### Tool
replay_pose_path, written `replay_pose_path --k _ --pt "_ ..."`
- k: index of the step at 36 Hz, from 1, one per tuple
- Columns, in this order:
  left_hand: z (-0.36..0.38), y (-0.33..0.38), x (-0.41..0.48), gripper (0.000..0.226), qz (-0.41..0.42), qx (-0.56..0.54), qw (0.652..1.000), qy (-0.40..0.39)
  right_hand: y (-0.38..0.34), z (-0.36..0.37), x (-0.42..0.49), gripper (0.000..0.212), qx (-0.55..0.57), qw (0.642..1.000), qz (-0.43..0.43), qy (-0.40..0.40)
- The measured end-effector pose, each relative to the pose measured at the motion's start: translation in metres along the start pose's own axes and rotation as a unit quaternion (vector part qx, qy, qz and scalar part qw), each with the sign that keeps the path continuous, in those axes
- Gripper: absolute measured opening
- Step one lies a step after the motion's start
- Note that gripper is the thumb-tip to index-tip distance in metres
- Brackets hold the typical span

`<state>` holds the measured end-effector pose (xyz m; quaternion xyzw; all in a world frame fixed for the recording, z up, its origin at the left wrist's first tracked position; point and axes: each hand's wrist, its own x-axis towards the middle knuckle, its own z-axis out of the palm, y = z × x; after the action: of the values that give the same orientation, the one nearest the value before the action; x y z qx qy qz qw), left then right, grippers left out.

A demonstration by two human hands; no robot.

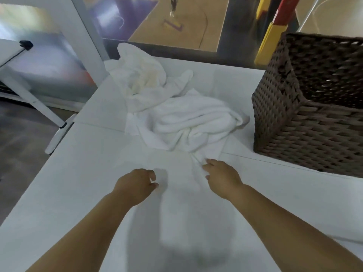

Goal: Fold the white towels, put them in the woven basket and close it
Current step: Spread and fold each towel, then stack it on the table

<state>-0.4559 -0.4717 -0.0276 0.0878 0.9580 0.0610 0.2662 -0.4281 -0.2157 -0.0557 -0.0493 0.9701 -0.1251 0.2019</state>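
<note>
Seemingly at the very start of the job, a person leans over a white table (78, 183) in the head view, both bare arms stretched toward a heap of laundry. The nearer white towel (196, 118) lies crumpled in the middle of the table, and a second white towel (141, 79) sits bunched behind it at the far edge, the two touching. Neither is folded.

The right hand (222, 173) reaches for the nearer towel's front hem, its fingers (205, 163) extended and just touching the wrinkled cloth, not yet closed on it. The left hand (137, 183) hovers near the tabletop beside it, fingers loosely curled around nothing.

The woven basket (314, 124) stands at the table's right side, well apart from both hands. Its top appears open, though its lid cannot be made out for certain. A red-and-yellow object (275, 30) leans behind it.

The step in hand looks to be drawing the towel forward and flat. Done well, each hand would pinch a separate corner of the same hem, pull it toward the table's bare near half, and smooth out the twists before the first fold, leaving the far towel undisturbed.
</note>
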Motion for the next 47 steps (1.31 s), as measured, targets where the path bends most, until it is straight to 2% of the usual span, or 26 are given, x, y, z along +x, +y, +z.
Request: replay_pose_path --k 4,8,10,13,16,19,22,24,27,29,32,34,37,39,41,44,45,47 --pt "0.005 0.01 -0.006 0.036 0.035 -0.021 0.999 0.023 -0.003 0.016 -0.039 0.043 -0.011 1.0 -0.019 -0.011" --pt "0.01 0.017 -0.014 0.057 0.061 -0.005 0.994 0.09 -0.007 0.029 -0.079 0.044 -0.027 0.999 -0.02 -0.034" --pt "0.013 0.018 -0.014 0.065 0.078 0.011 0.992 0.098 -0.009 0.036 -0.097 0.045 -0.029 0.998 -0.013 -0.049" --pt "0.021 0.017 -0.011 0.07 0.097 0.054 0.993 0.026 -0.01 0.045 -0.118 0.048 -0.037 0.997 -0.001 -0.072" --pt "0.033 0.017 -0.012 0.066 0.112 0.063 0.991 -0.039 -0.013 0.046 -0.134 0.048 -0.045 0.995 0.021 -0.083" --pt "0.048 0.012 -0.019 0.055 0.113 0.028 0.993 0.001 -0.018 0.041 -0.143 0.039 -0.038 0.998 0.04 -0.022" --pt "0.062 0.001 -0.029 0.04 0.149 0.013 0.988 0.04 -0.025 0.033 -0.142 0.027 -0.019 0.992 0.036 0.121" --pt "0.067 -0.009 -0.036 0.033 0.173 0.012 0.984 0.048 -0.029 0.024 -0.135 0.028 -0.009 0.976 0.04 0.214" --pt "0.068 -0.024 -0.044 0.033 0.191 -0.011 0.98 0.046 -0.037 0.004 -0.115 0.041 -0.017 0.962 0.051 0.268" --pt "0.066 -0.038 -0.045 0.035 0.194 -0.027 0.98 0.036 -0.041 -0.007 -0.101 0.056 -0.029 0.968 0.08 0.237" --pt "0.063 -0.063 -0.045 0.036 0.197 -0.027 0.98 0.03 -0.044 -0.012 -0.085 0.072 -0.028 0.988 0.12 0.098" --pt "0.059 -0.08 -0.044 0.032 0.189 -0.024 0.981 0.033 -0.05 -0.008 -0.079 0.067 -0.007 0.991 0.124 0.054" --pt "0.054 -0.107 -0.041 0.024 0.165 -0.017 0.982 0.086 -0.071 -0.003 -0.078 0.061 0.012 0.99 0.138 0.012" --pt "0.045 -0.117 -0.041 0.024 0.106 -0.009 0.987 0.124 -0.091 0.0 -0.081 0.065 -0.018 0.991 0.132 -0.017" --pt "0.036 -0.123 -0.044 0.028 0.036 -0.02 0.989 0.142 -0.11 0.004 -0.086 0.062 0.005 0.992 0.119 -0.048" --pt "0.028 -0.13 -0.047 0.037 -0.016 -0.06 0.987 0.149 -0.129 0.017 -0.094 0.048 0.173 0.974 0.139 -0.046" --pt "0.026 -0.132 -0.049 0.041 -0.019 -0.071 0.987 0.146 -0.13 0.021 -0.096 0.045 0.223 0.963 0.153 -0.015" --pt "0.027 -0.134 -0.055 0.05 -0.027 -0.108 0.987 0.12 -0.129 0.026 -0.096 0.05 0.244 0.952 0.178 0.051"
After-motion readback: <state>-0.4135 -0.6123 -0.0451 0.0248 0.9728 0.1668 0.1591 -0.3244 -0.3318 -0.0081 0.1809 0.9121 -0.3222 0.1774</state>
